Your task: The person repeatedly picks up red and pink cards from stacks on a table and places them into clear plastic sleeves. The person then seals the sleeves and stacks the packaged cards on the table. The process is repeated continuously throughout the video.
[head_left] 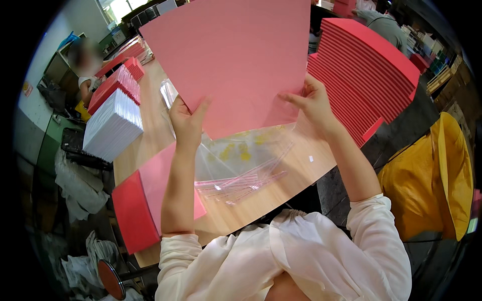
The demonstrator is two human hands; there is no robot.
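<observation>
A large pink sheet is held up over the table, tilted, its top running out of the picture. My left hand pinches its lower left edge, thumb on the face toward me. On the right edge my right hand grips it the same way; the fingers of both hands are partly behind it. Whether clear film covers the sheet I cannot tell. Below it, several clear plastic bags lie overlapping on the table. Beside and under my left forearm are a pink sheet and a red one.
A tall stack of red boards stands at the right, near a yellow cloth or bag. Along the left of the wooden table are a white stack and red stacks. One person sits far left; another bends far right.
</observation>
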